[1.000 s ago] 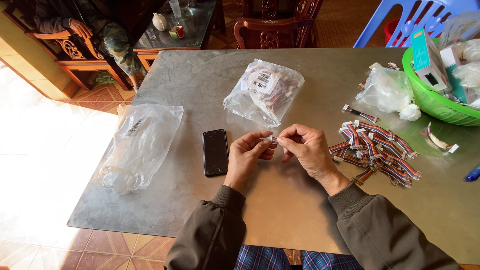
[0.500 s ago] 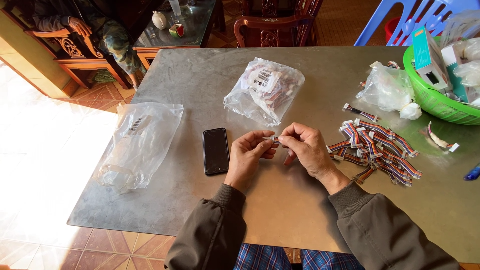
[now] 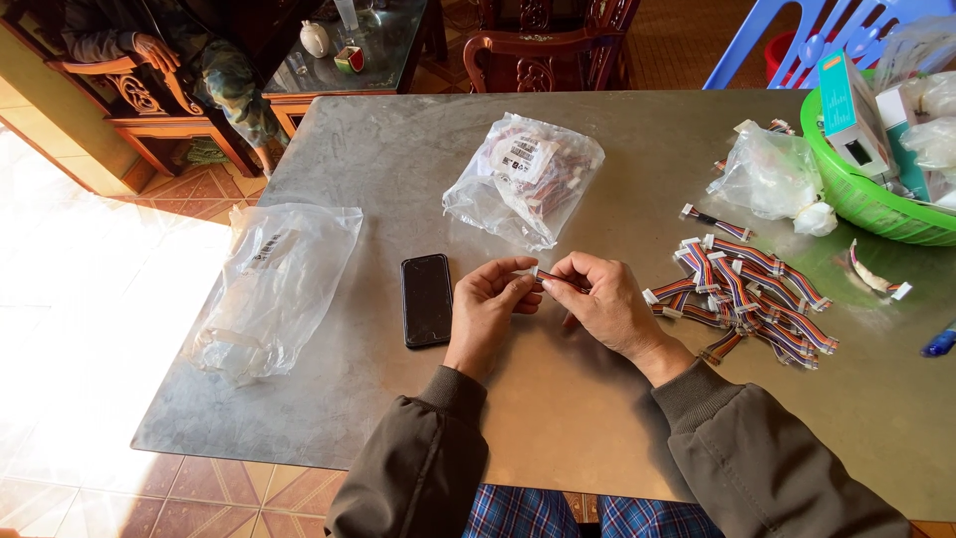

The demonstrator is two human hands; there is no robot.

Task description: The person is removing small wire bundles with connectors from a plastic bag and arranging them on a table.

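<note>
Little has shifted since the earlier frames: both hands sit at the same spot above the middle of the desk (image 3: pixel 617 418), and only the fingers have worked a touch closer around the short wire lead (image 3: pixel 554 280) stretched between them. The left hand (image 3: pixel 490 305) pinches the lead's white connector end between thumb and forefinger; the right hand (image 3: pixel 600 299) pinches the other stretch, its fingers curled in over it. That small change suggests the handling of this one lead is going on, not finished.

Just right of the right hand lies a loose heap of rainbow-coloured leads (image 3: pixel 749 297) with white plugs, touching one another on the desk. A black phone (image 3: pixel 426 299) lies flat just left of the left hand. Beyond the hands sits a clear bag of more leads (image 3: pixel 523 177), apart from them; a limp, seemingly empty clear bag (image 3: pixel 271 287) hangs over the desk's left edge.

The lead itself is mostly covered by the fingers, so its colours and far end are hard to make out; it may be one of the rainbow kind. A green basket (image 3: pixel 856 189) is cut off at the right edge, as is a blue object (image 3: pixel 940 342) near it.
</note>
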